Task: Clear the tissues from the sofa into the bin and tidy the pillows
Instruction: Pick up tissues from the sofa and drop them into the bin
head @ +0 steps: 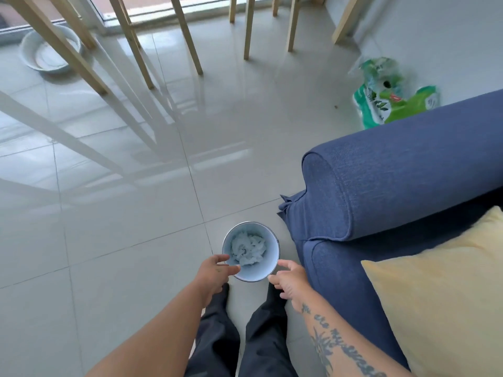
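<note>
1. Neither hand grips anything. The left hand point(216, 272) is loosely spread, its fingers over the near-left rim of the round pale-blue bin point(270, 254); whether they touch the rim is unclear.
2. The right hand point(290, 280), fingers lightly curled and empty, sits just beside the bin's near-right rim.
3. Inside the bin lie crumpled white tissues point(248, 250).
4. Right of the bin, close to its rim, rises the front edge of the dark-blue fabric sofa point(394, 180); a pale-yellow square pillow point(441, 300) lies on its seat, further right.
5. Left of and beyond the bin, glossy grey floor tiles point(122, 240) stretch open up to slanting pale wooden legs point(128, 42).
6. Far beyond the bin to the right, a green plastic pack point(381, 104) lies behind the sofa arm.
</note>
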